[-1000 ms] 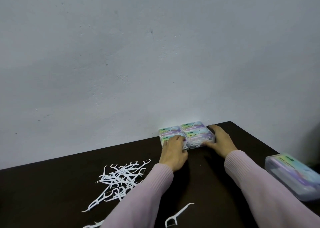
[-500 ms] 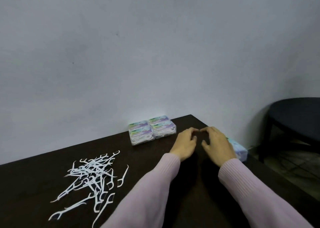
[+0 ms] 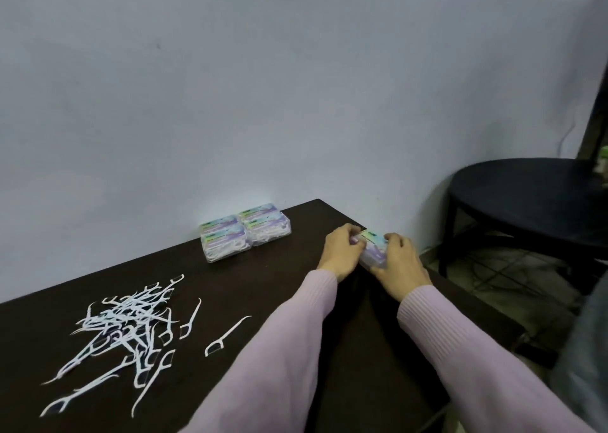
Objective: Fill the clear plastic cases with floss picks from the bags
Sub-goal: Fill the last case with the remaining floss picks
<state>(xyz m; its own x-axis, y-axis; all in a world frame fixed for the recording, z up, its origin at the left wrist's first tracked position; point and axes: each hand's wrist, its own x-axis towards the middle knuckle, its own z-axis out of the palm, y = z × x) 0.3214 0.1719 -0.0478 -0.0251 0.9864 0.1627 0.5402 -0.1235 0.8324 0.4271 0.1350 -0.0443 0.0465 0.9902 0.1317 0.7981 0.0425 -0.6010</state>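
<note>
Dark table (image 3: 263, 304) against a plain grey wall (image 3: 230, 87), black stool (image 3: 526, 199) off to my right past the table edge. Both my hands curl round one case (image 3: 373, 246) at the far right corner of the table: left hand (image 3: 340, 251) grips its left end, right hand (image 3: 399, 263) grips its right end, fingers wrapped over the lid. Case has a pastel label on top; can't tell what's inside. Just left of my left hand, against the wall, four filled cases (image 3: 245, 232) sit touching in a two-by-two block, white picks visible through the sides. Well left and nearer to me, loose floss picks (image 3: 121, 327) in a tangled pile, too many to count; two singles lie apart between pile and my left sleeve. Nothing between my hands and the block.
</note>
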